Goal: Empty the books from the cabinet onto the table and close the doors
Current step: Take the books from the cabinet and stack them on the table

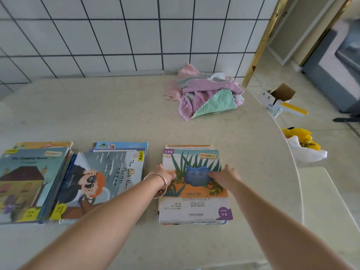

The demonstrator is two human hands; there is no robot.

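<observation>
Three stacks of picture books lie on the beige table (116,106). The right stack (196,203) has "Caterpillar's Home" on top. My left hand (165,175), with a bangle at the wrist, grips that stack's left edge. My right hand (225,175) rests on the top cover at its right side, fingers spread flat. The middle stack (105,180) shows "The Loch Ness Monster" on top. The left stack (29,182) shows a house cover. No cabinet is in view.
A heap of pink, grey and green cloths (206,92) lies at the back of the table near the tiled wall. On the floor to the right are an open cardboard box (278,96) and a yellow and white bag (303,147). A pale seat (329,207) stands beside the table's curved right edge.
</observation>
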